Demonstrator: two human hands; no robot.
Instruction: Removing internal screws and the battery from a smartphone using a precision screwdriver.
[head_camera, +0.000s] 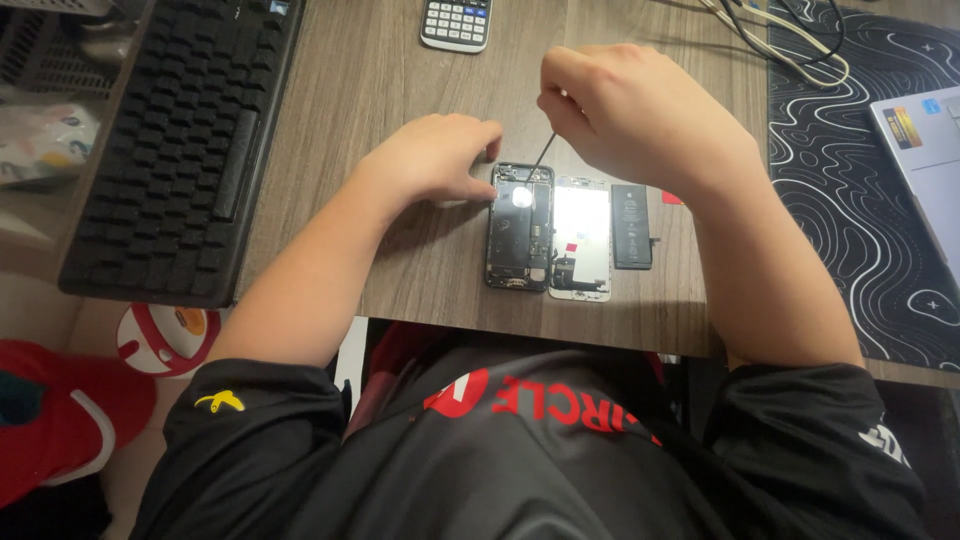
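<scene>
An opened phone body (520, 232) lies on the wooden desk (400, 70) with its inner parts showing. Its white screen panel (581, 238) lies face down just to the right, and a black battery (632, 226) lies right of that. My left hand (435, 158) rests on the desk against the phone body's upper left edge, steadying it. My right hand (635, 115) hovers above and holds a thin dark screwdriver (541, 153), whose tip reaches down to the top of the phone body.
A black keyboard (185, 130) lies at the left. A calculator (456, 22) sits at the desk's far edge. A black patterned mat (860, 180) carries a laptop corner (925, 150) at the right, with cables (780, 40) above. The desk's near edge runs right by my torso.
</scene>
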